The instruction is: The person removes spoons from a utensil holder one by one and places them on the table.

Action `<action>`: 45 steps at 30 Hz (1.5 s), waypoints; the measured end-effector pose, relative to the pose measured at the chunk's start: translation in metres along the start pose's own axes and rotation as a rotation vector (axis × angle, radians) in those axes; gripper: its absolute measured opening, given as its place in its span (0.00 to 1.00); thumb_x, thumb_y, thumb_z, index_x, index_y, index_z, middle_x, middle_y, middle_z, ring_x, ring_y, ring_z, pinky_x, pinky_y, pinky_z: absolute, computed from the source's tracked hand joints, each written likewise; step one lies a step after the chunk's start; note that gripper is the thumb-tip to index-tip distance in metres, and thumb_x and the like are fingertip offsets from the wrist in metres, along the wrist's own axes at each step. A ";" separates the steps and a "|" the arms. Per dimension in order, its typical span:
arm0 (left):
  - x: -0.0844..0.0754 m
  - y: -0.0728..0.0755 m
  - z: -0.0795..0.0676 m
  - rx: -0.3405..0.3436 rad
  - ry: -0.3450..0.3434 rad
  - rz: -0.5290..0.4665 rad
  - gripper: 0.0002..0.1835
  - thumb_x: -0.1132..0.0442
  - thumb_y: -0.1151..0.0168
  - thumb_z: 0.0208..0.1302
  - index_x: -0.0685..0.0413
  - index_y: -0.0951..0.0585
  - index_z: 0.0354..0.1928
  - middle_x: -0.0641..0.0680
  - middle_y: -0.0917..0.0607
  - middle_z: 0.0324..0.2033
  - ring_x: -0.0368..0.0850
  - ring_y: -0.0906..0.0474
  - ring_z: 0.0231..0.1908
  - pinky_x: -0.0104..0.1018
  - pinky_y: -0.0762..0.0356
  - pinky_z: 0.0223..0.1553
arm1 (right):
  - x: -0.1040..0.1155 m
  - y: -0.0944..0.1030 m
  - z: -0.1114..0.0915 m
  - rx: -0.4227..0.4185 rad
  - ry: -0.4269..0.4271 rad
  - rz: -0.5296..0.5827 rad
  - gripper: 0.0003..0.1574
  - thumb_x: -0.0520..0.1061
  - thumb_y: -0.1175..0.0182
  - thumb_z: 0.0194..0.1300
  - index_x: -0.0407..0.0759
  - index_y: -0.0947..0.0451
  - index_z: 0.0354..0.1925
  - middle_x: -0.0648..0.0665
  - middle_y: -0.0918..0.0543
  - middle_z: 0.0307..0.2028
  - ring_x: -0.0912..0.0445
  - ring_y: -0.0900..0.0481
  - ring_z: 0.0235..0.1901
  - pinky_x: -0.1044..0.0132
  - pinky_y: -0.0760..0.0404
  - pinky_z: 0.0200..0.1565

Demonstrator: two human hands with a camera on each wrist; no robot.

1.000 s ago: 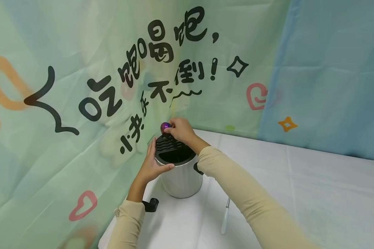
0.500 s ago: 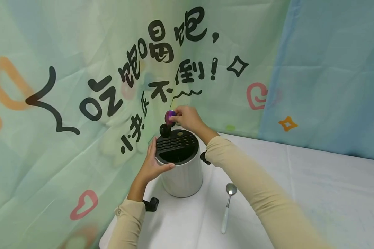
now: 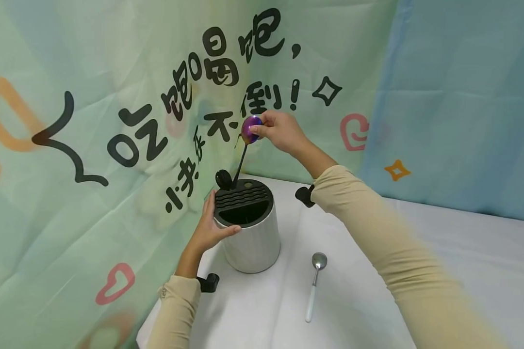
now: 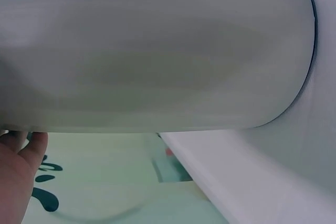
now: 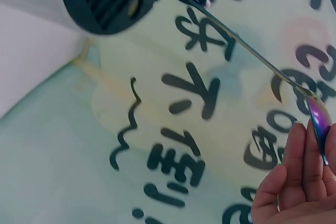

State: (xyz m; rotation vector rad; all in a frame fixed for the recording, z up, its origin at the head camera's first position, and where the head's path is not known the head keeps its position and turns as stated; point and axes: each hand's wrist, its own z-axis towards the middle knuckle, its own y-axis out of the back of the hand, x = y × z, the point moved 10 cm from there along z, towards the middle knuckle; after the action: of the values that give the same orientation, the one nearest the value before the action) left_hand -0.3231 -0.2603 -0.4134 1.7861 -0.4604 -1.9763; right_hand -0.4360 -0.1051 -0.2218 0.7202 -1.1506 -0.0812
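Observation:
A white cylindrical utensil holder (image 3: 254,252) with a black slotted lid stands upright on the table. My left hand (image 3: 207,233) steadies it by its side, thumb along the front rim and fingers at the left. Above the holder, my right hand (image 3: 284,131) pinches the bowl of a spoon (image 3: 250,130) with an iridescent purple finish. The thin handle slants down to the back of the lid; its lower end is hidden. Beside that handle sits a shiny black rounded thing (image 3: 223,179). The right wrist view shows the spoon bowl (image 5: 319,116) between thumb and fingers.
To the right of the holder, a spoon (image 3: 317,281) with a metal bowl and pale handle lies on the white table (image 3: 353,291). A printed cloth backdrop (image 3: 157,87) rises close behind and to the left of the holder.
My right hand has lifted the purple spoon upward and slightly right, drawing more of its handle out of the holder. The left hand stays on the holder.

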 end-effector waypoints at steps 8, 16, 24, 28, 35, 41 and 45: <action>-0.001 -0.003 -0.001 0.005 0.011 0.017 0.65 0.41 0.29 0.41 0.45 0.64 0.71 0.55 0.61 0.71 0.55 0.61 0.70 0.58 0.54 0.65 | -0.009 0.045 -0.014 -0.039 -0.016 -0.014 0.14 0.48 0.43 0.63 0.37 0.26 0.35 0.38 0.18 0.39 0.51 0.25 0.41 0.63 0.36 0.39; -0.008 0.000 -0.003 -0.004 -0.026 0.027 0.65 0.40 0.30 0.41 0.49 0.64 0.71 0.57 0.61 0.71 0.57 0.61 0.70 0.59 0.54 0.65 | -0.051 0.090 -0.049 -0.082 -0.147 0.019 0.15 0.50 0.45 0.64 0.37 0.28 0.34 0.50 0.20 0.29 0.52 0.28 0.39 0.61 0.36 0.41; -0.007 -0.003 -0.004 0.009 -0.007 0.038 0.63 0.44 0.29 0.43 0.46 0.64 0.71 0.56 0.61 0.71 0.57 0.60 0.70 0.60 0.54 0.64 | -0.140 0.099 -0.105 -0.032 -0.348 0.014 0.17 0.49 0.47 0.66 0.34 0.31 0.33 0.54 0.22 0.24 0.59 0.24 0.31 0.60 0.28 0.44; -0.009 -0.003 -0.005 0.009 -0.010 0.039 0.62 0.46 0.29 0.45 0.46 0.64 0.71 0.56 0.61 0.71 0.58 0.61 0.70 0.60 0.54 0.64 | -0.193 0.079 -0.141 0.042 -0.466 0.039 0.15 0.47 0.50 0.67 0.37 0.33 0.28 0.55 0.25 0.20 0.63 0.25 0.25 0.68 0.28 0.36; -0.009 0.001 -0.007 0.000 -0.006 0.039 0.63 0.47 0.29 0.44 0.50 0.64 0.71 0.58 0.61 0.71 0.58 0.62 0.70 0.60 0.55 0.64 | -0.273 0.028 -0.196 0.085 -0.608 0.132 0.15 0.43 0.49 0.65 0.37 0.27 0.24 0.53 0.29 0.13 0.64 0.30 0.16 0.73 0.29 0.23; -0.008 0.000 -0.007 -0.001 -0.015 0.032 0.63 0.47 0.29 0.44 0.52 0.64 0.71 0.59 0.61 0.70 0.59 0.62 0.69 0.61 0.55 0.64 | -0.317 -0.008 -0.233 0.082 -0.755 0.269 0.14 0.41 0.47 0.63 0.35 0.25 0.24 0.54 0.31 0.11 0.65 0.33 0.13 0.74 0.32 0.20; -0.010 -0.001 -0.006 -0.003 -0.027 0.024 0.63 0.46 0.29 0.44 0.52 0.64 0.71 0.60 0.61 0.70 0.60 0.61 0.69 0.61 0.55 0.64 | -0.333 -0.019 -0.244 0.066 -0.808 0.303 0.14 0.41 0.47 0.64 0.35 0.26 0.23 0.54 0.30 0.10 0.66 0.33 0.12 0.75 0.33 0.19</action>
State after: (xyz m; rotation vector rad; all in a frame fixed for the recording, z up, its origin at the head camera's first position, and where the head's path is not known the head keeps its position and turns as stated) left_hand -0.3167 -0.2539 -0.4061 1.7462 -0.4854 -1.9858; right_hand -0.3656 0.1345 -0.5512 0.5688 -2.0317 -0.0809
